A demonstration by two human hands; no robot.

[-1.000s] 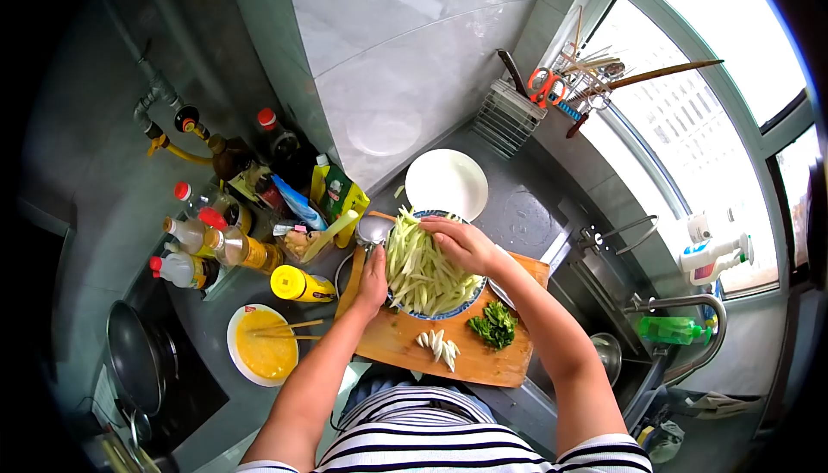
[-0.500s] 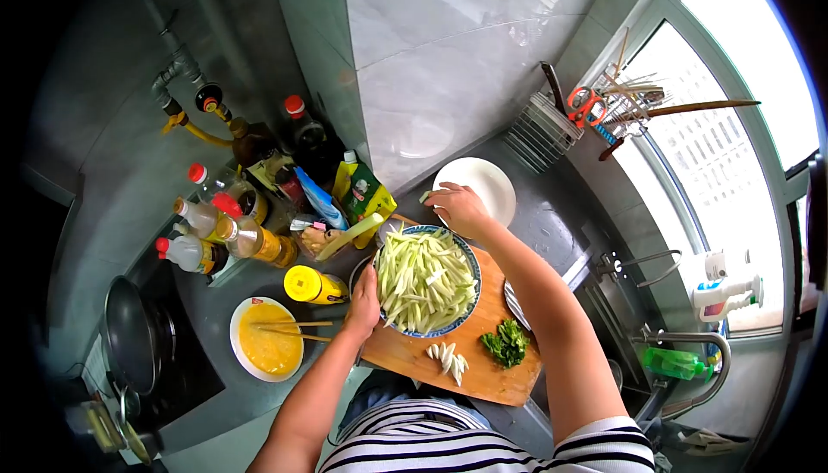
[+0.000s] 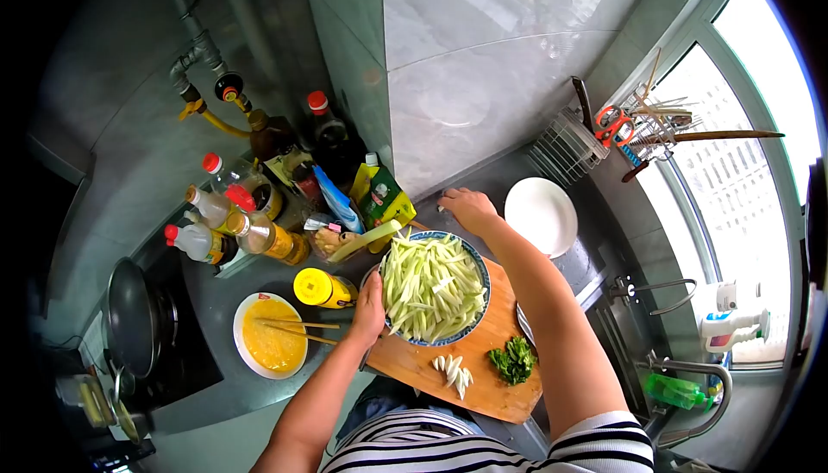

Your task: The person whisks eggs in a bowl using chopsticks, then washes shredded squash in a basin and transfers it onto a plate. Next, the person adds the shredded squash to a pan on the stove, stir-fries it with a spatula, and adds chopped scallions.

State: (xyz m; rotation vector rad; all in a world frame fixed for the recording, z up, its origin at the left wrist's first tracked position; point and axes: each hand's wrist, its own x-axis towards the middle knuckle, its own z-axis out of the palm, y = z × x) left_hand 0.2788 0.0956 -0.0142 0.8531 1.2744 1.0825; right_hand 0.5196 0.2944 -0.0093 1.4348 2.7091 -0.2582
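Observation:
A blue-patterned bowl (image 3: 485, 276) heaped with pale green vegetable strips (image 3: 431, 288) sits on the wooden cutting board (image 3: 405, 368). My left hand (image 3: 371, 307) grips its left rim. Beyond the bowl, my right hand (image 3: 470, 206) is low over the counter by the wall, fingers curled around a small pale piece that I cannot make out. Just right of that hand lies a white plate (image 3: 541, 217). On the board's near part are peeled white cloves (image 3: 454, 375) and chopped green leaves (image 3: 513, 361). A metal blade edge shows partly behind my right forearm.
To the left, a bowl of beaten egg (image 3: 274, 348) holds chopsticks, beside a yellow-lidded jar (image 3: 323, 288). Several bottles (image 3: 267, 238) crowd the back left corner. A black wok (image 3: 136, 318) stands on the stove. At right are the sink tap (image 3: 720, 378) and a wire rack (image 3: 569, 147).
The white plate has shifted right along the counter. My right hand has moved off it to the counter on its left. My left hand stays on the bowl; the view has swung slightly.

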